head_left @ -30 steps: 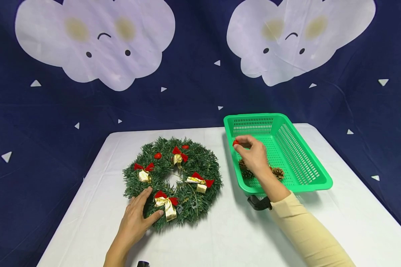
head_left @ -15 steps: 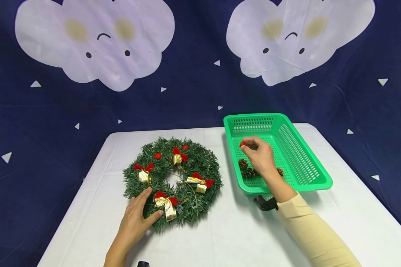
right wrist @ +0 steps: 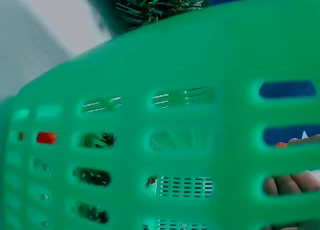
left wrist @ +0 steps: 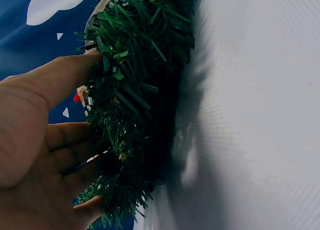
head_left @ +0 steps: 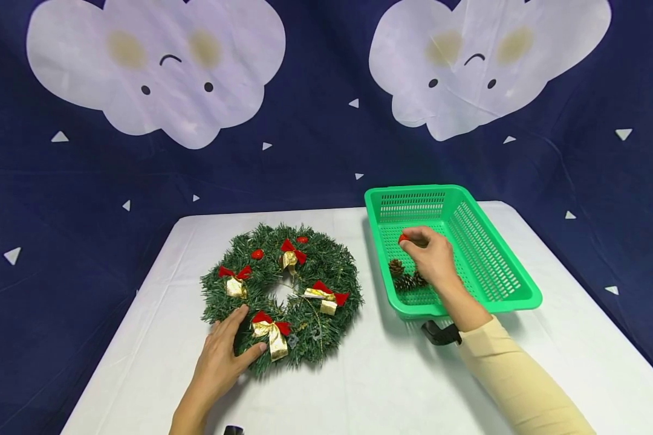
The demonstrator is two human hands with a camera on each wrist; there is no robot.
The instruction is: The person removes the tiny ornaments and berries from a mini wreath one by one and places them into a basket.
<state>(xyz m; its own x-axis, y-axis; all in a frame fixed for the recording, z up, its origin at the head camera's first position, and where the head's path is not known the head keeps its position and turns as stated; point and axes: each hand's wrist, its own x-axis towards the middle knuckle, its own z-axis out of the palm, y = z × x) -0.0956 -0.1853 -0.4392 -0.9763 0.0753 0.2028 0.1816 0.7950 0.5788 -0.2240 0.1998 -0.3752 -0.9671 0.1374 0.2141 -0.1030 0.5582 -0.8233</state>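
A round green wreath (head_left: 334,260) lies on the table, with red-and-gold bows (head_left: 274,338) and small red ornaments (head_left: 257,254) on it. My left hand (head_left: 221,353) rests on its near left side, thumb and fingers spread. In the left wrist view the fingers (left wrist: 70,135) touch the wreath's green bristles (left wrist: 135,84). Over the green basket (head_left: 378,241) my right hand (head_left: 434,257) pinches a small red ornament (head_left: 403,240) between thumb and fingers. Below that hand, several pine cones (head_left: 405,281) lie in the basket. The right wrist view looks mostly at the basket's slotted wall (right wrist: 165,59).
A white cloth covers the table (head_left: 337,405). Behind it hangs a dark blue backdrop (head_left: 315,175) with white clouds. Something red (right wrist: 46,138) shows through a basket slot in the right wrist view.
My right hand has moved right and slightly nearer, from the basket's left rim to over its inside, still holding the red ornament. The left hand and wreath have stayed put.
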